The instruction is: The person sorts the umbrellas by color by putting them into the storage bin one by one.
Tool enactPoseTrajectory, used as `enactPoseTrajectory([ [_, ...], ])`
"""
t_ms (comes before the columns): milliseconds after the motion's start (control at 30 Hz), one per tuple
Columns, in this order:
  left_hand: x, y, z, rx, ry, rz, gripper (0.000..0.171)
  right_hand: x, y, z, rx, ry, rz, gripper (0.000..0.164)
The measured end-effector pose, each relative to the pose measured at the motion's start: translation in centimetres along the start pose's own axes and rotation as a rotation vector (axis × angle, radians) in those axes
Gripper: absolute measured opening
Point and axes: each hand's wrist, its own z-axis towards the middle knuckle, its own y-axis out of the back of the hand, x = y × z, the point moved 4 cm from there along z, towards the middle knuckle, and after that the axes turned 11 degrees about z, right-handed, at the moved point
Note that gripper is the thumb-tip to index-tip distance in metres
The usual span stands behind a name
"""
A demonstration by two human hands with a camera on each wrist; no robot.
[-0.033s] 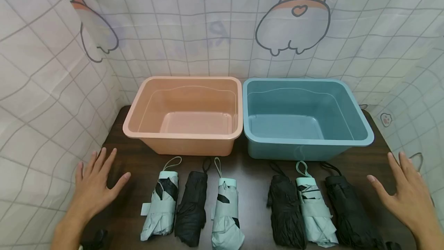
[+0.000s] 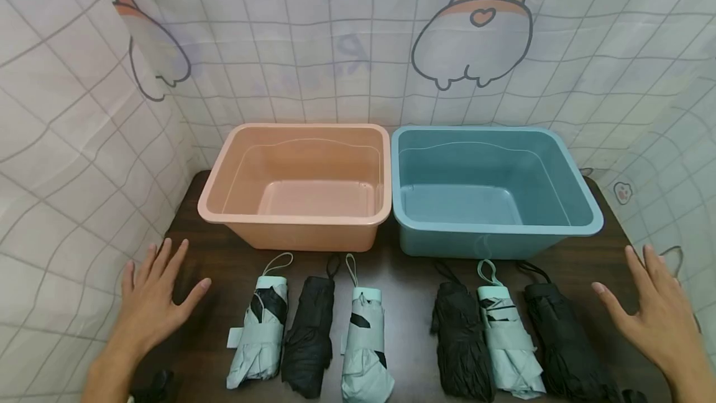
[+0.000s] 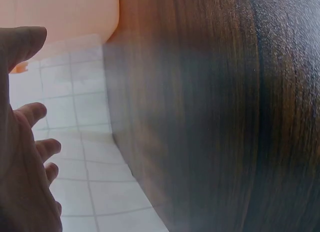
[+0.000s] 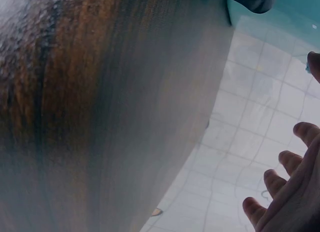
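Observation:
Fingers spread, my left hand (image 2: 153, 300) hovers or rests at the table's left side; contact cannot be told. The nearest thing to it is a folded mint umbrella (image 2: 258, 334) with black patches. Beside that lie a folded black umbrella (image 2: 309, 338) and a second mint umbrella (image 2: 365, 344). My right hand (image 2: 654, 313), also with straight fingers, is at the right side, nearest to a black umbrella (image 2: 565, 341). Left of this one are another mint umbrella (image 2: 508, 338) and another black umbrella (image 2: 463, 341). Both wrist views show the hands holding nothing.
Behind the umbrellas, an orange basin (image 2: 302, 232) and a blue basin (image 2: 475, 242) stand side by side on the dark wooden table (image 2: 411, 328). Checked white cloth (image 2: 296, 42) hangs around the back and sides. Small dark objects sit at the front edge.

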Motion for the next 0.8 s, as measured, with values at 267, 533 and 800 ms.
enactPoseTrajectory([
  [267,-0.3,-0.3,-0.1,0.017,0.008,-0.013,0.090,0.3,-0.1,0.1,-0.004,0.010,0.020,0.092],
  [533,-0.3,0.0,-0.1,-0.012,0.003,-0.040,0.090,1.6,0.1,-0.4,0.001,0.005,0.069,0.088],
  [800,-1.1,1.1,0.6,-0.082,-0.011,-0.148,0.091,2.5,0.3,-0.8,0.020,0.007,0.097,0.086],
])
